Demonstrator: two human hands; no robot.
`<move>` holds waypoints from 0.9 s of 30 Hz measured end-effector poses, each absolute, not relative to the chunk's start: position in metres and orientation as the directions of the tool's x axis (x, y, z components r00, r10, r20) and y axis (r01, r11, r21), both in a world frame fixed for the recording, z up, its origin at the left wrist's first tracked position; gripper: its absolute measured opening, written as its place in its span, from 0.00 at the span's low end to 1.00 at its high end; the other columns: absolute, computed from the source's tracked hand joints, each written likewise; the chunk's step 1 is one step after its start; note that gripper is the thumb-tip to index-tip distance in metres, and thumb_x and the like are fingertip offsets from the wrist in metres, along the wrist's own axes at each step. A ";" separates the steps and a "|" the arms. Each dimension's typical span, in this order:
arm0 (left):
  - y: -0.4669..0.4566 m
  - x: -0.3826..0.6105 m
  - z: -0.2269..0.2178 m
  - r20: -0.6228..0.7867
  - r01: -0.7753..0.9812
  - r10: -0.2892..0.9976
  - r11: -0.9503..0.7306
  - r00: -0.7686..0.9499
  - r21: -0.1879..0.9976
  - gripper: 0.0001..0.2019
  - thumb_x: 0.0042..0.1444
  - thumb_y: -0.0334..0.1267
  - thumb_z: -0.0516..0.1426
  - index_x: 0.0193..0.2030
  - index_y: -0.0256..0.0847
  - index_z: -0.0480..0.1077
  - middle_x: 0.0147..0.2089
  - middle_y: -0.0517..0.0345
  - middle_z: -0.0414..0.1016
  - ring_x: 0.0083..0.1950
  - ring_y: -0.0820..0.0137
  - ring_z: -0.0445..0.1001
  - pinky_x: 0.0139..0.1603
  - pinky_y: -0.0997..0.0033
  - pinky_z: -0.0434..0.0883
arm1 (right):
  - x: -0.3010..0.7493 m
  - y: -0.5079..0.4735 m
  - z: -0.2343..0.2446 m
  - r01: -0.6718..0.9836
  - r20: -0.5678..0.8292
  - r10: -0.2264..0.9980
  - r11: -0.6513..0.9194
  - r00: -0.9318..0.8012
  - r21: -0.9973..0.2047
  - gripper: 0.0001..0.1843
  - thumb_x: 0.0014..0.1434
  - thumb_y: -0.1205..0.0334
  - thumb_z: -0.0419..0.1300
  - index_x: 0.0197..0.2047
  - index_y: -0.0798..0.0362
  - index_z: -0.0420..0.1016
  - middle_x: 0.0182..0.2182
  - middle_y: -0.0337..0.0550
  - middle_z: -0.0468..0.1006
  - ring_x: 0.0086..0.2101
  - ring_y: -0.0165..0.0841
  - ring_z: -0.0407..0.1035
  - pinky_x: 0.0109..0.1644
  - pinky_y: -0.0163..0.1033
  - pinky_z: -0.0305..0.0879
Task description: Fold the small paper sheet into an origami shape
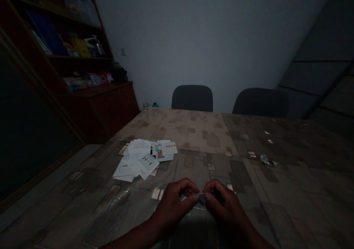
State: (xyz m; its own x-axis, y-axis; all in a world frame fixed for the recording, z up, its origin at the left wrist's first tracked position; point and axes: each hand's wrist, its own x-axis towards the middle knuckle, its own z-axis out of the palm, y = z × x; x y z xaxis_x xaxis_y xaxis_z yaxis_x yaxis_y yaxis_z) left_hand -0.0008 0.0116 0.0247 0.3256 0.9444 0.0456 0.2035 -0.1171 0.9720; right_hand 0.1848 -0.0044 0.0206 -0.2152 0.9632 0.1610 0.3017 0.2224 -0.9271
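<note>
Close to the table's near edge, my left hand and my right hand face each other with their fingertips almost meeting. Thumb and forefinger of each are pinched on a small, thin, pale piece that spans the gap between them. Its kind is too small and dark to make out. To the left, beyond my left hand, lies a loose spread of white cards, several with handwriting or print. A few picture cards overlap at its right side.
A patterned cloth covers the table. Small crumpled scraps lie on the right. Two dark chairs stand at the far side, before a plain wall. At the left is a wooden cabinet with filled shelves. The room is dim.
</note>
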 end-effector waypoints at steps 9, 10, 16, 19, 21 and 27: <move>0.009 0.002 0.026 -0.014 0.089 0.953 -0.013 0.303 0.996 0.08 0.46 0.40 0.62 0.27 0.36 0.73 0.27 0.58 0.73 0.31 0.69 0.68 0.33 0.74 0.63 | 0.179 -0.011 0.011 0.276 0.139 0.987 0.155 -0.078 -0.949 0.14 0.58 0.48 0.56 0.31 0.51 0.69 0.24 0.35 0.65 0.26 0.32 0.59 0.27 0.33 0.53; 0.009 0.002 0.026 -0.015 0.074 0.953 -0.007 0.301 0.997 0.08 0.46 0.40 0.63 0.27 0.37 0.73 0.26 0.58 0.72 0.31 0.69 0.68 0.33 0.74 0.63 | 0.178 -0.012 0.011 0.267 0.124 0.990 0.138 -0.071 -0.954 0.14 0.58 0.48 0.57 0.32 0.51 0.69 0.24 0.35 0.65 0.25 0.32 0.59 0.27 0.33 0.53; 0.008 0.003 0.026 0.005 0.040 0.963 -0.017 0.271 0.999 0.08 0.49 0.40 0.61 0.28 0.36 0.73 0.28 0.57 0.74 0.31 0.69 0.70 0.33 0.74 0.65 | 0.177 -0.016 0.016 0.195 0.083 0.996 0.090 -0.046 -0.977 0.16 0.60 0.46 0.55 0.34 0.51 0.69 0.24 0.35 0.64 0.27 0.32 0.60 0.29 0.34 0.55; 0.009 0.002 0.028 0.062 0.069 0.962 -0.083 0.265 0.994 0.07 0.49 0.38 0.61 0.28 0.36 0.73 0.28 0.57 0.75 0.32 0.68 0.71 0.34 0.73 0.65 | 0.178 -0.017 0.018 0.211 0.084 0.995 0.094 -0.056 -0.973 0.18 0.60 0.45 0.56 0.32 0.52 0.69 0.23 0.35 0.64 0.27 0.32 0.60 0.30 0.34 0.55; 0.009 0.001 0.030 0.102 0.093 0.959 -0.130 0.264 0.987 0.06 0.49 0.38 0.60 0.28 0.37 0.74 0.28 0.57 0.75 0.33 0.68 0.71 0.35 0.73 0.65 | 0.179 -0.017 0.019 0.211 0.089 0.993 0.104 -0.076 -0.972 0.19 0.60 0.44 0.55 0.31 0.52 0.69 0.23 0.35 0.64 0.26 0.32 0.60 0.29 0.34 0.56; 0.009 -0.001 0.028 0.181 0.161 0.947 -0.228 0.265 0.960 0.05 0.49 0.36 0.60 0.29 0.37 0.74 0.29 0.56 0.74 0.33 0.67 0.72 0.35 0.73 0.65 | 0.181 -0.016 0.021 0.326 0.185 0.980 0.200 -0.079 -0.924 0.13 0.61 0.51 0.54 0.33 0.51 0.70 0.25 0.37 0.70 0.28 0.33 0.66 0.30 0.34 0.60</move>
